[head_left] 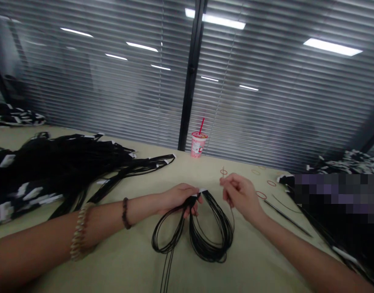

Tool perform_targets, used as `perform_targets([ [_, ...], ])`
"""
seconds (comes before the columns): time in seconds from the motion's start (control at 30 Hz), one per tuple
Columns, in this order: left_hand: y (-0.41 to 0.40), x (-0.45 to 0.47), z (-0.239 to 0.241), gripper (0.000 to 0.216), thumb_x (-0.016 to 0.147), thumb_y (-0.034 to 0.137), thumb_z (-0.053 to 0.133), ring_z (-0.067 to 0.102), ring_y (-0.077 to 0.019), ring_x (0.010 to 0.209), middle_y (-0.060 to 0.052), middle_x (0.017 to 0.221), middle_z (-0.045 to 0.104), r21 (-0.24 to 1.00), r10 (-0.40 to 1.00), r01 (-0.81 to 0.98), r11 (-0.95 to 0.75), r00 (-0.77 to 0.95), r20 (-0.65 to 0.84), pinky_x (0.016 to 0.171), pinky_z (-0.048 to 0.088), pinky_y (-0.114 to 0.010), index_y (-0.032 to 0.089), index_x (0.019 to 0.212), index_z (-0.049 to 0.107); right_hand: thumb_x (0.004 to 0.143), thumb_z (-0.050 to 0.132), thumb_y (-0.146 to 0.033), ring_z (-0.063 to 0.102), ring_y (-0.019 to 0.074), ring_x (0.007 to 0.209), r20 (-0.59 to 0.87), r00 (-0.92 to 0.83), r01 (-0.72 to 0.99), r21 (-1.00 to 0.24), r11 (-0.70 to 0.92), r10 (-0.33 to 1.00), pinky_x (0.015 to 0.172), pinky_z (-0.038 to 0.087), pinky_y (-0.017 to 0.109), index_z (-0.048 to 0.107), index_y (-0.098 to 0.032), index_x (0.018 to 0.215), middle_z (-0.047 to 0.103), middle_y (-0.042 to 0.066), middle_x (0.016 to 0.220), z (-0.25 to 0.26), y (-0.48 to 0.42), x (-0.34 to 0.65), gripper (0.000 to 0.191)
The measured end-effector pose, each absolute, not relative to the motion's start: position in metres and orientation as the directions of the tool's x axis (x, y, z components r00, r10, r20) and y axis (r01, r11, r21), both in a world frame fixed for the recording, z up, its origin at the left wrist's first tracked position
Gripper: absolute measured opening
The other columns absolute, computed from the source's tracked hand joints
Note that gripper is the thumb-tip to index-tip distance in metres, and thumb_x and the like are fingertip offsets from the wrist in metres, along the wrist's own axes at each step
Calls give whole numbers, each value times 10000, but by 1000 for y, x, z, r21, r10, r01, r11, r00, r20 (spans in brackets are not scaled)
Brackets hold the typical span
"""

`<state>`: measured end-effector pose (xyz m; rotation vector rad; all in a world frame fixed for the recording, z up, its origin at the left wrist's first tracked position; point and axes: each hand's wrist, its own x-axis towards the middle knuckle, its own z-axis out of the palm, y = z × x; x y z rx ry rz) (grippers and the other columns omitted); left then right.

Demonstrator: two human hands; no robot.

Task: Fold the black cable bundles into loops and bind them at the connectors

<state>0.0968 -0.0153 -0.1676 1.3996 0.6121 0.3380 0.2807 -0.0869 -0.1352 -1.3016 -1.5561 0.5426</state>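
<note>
My left hand point(178, 198) is closed around the gathered neck of a black cable bundle point(209, 255). The bundle hangs in two loops below the fingers, and a few straight strands trail toward the near edge of the view. A small white piece point(203, 190) shows at the top of the neck. To the right, my right hand point(240, 196) is raised with its fingers pinched on a single thin cable point(233, 223). This cable curves down beside the larger loop, and a short end sticks up above the fingertips.
A large heap of black cables point(68, 158) with white ends covers the left of the table point(122, 260). More cables point(342, 228) lie at the right. A pink cup point(198, 145) with a straw stands by the blinds. Red rings point(261, 195) and a dark thin rod point(287, 217) lie near my right hand.
</note>
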Motion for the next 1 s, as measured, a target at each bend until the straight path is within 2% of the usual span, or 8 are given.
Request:
perform_targets([
  [0.07, -16, 97, -167, 370, 759, 472, 379, 489, -80, 356, 14, 446, 532, 982, 559, 139, 131, 808, -189, 390, 316, -157, 121, 819, 478, 807, 423, -301, 394, 52, 408, 429, -109, 661, -642, 387, 897, 410, 269, 165, 482, -149, 630, 466, -28, 472, -154, -94, 264, 241],
  [0.17, -15, 96, -168, 357, 758, 473, 382, 474, -72, 340, 22, 422, 522, 979, 543, 171, 109, 815, -202, 373, 301, -145, 131, 810, 472, 784, 399, -209, 398, 53, 455, 443, -310, 801, -355, 482, 841, 468, 263, 171, 506, -147, 637, 478, -21, 522, -172, -103, 255, 193],
  [0.27, -12, 96, -170, 353, 759, 472, 380, 483, -76, 353, 17, 432, 531, 975, 534, 193, 108, 816, -221, 338, 263, -138, 133, 801, 467, 757, 397, -192, 409, 58, 458, 432, -352, 848, -228, 478, 830, 474, 256, 173, 511, -147, 631, 495, -15, 536, -179, -105, 256, 175],
  [0.5, -12, 94, -170, 349, 768, 464, 365, 509, -86, 387, 8, 463, 543, 979, 519, 177, 100, 830, -203, 327, 282, -136, 132, 807, 467, 761, 387, -198, 410, 57, 458, 435, -300, 881, -217, 422, 849, 481, 254, 169, 498, -150, 646, 505, -15, 543, -183, -102, 258, 167],
  [0.77, -13, 94, -169, 339, 783, 448, 340, 474, -80, 334, -9, 494, 566, 982, 510, 167, 86, 839, -187, 299, 281, -138, 132, 809, 458, 769, 378, -202, 411, 60, 463, 424, -281, 884, -234, 404, 861, 491, 262, 170, 507, -150, 668, 492, -15, 536, -182, -101, 257, 172],
  [0.93, -17, 94, -162, 333, 780, 456, 358, 549, -111, 428, 0, 464, 541, 979, 513, 182, 93, 834, -204, 300, 279, -118, 134, 794, 442, 765, 380, -206, 390, 54, 445, 438, -278, 888, -222, 403, 855, 476, 250, 167, 490, -148, 651, 468, -20, 514, -182, -102, 257, 168],
  [1.0, -18, 94, -162, 333, 782, 454, 357, 529, -99, 399, 1, 474, 547, 980, 508, 178, 91, 838, -200, 301, 292, -123, 132, 796, 439, 753, 388, -206, 381, 52, 435, 453, -271, 883, -234, 406, 850, 465, 243, 165, 486, -146, 639, 459, -22, 502, -184, -102, 257, 162],
])
